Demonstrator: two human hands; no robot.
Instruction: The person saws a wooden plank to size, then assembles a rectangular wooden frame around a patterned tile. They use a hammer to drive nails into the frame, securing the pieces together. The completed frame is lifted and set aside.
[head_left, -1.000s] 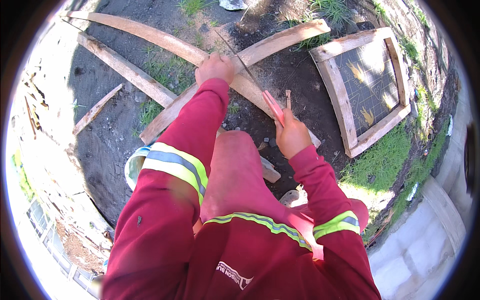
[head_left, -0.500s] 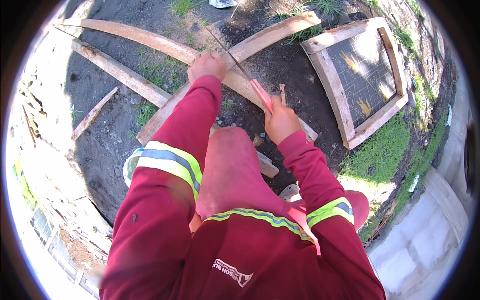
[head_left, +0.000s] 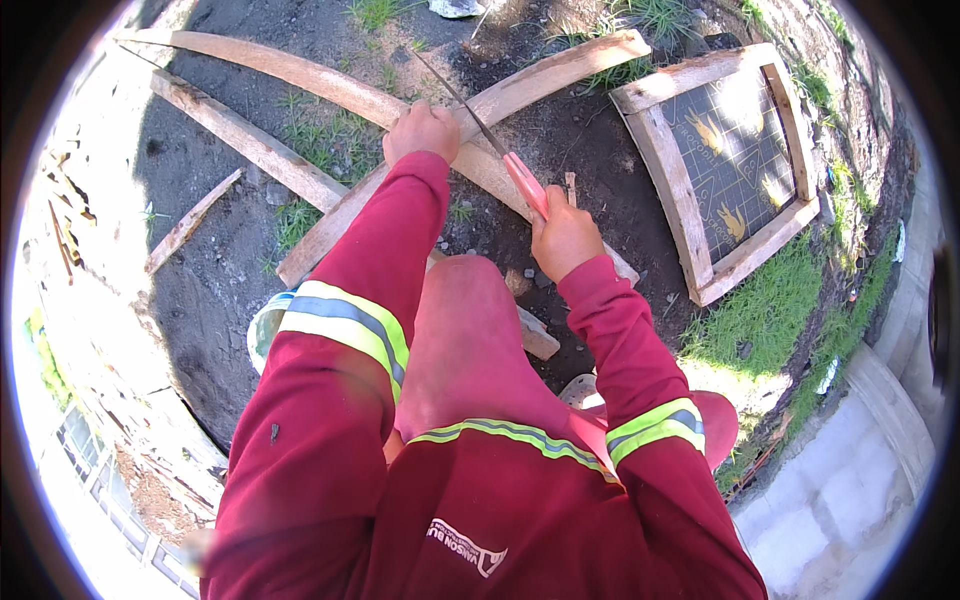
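Observation:
My right hand is closed around the pinkish-red handle of a handsaw. Its thin dark blade slants away to the upper left and crosses a wooden plank, just right of my left hand. Gripping that plank from above, my left hand sits where it crosses a long board. The plank rests over this board, making an X on the ground. How deep the blade sits in the wood cannot be made out. My knee is close behind the crossing.
At right lies a wooden frame with a dark printed panel inside. Another board and a short wood strip lie at left. A pail stands by my left elbow. Grass and pale concrete border the right.
The saw and my right hand have shifted slightly forward, away from me, along the blade's line. My left hand keeps its place on the plank. The whole view has drifted a little.

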